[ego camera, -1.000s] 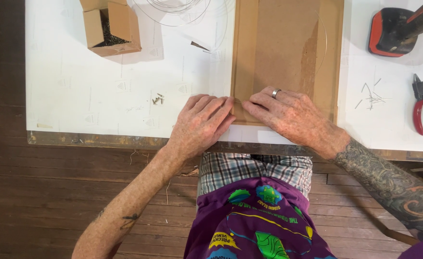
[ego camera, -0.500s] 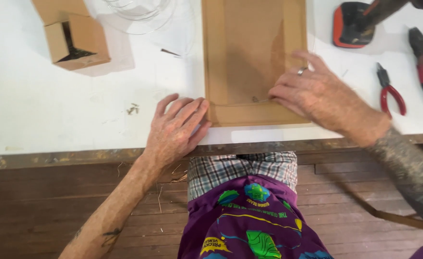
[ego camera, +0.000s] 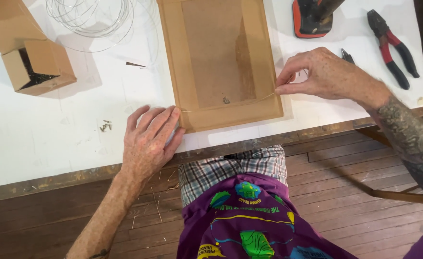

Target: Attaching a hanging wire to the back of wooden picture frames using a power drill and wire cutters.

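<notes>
The thin wire lies across the brown frame back at the table's near edge. My left hand lies flat, fingers spread. My right hand pinches the wire, pulling it tight; next needs fastening. The far-left cardboard box looks dark inside.

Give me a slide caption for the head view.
Right hand pinches thin wire across frame back; left hand flat beside it.
</notes>
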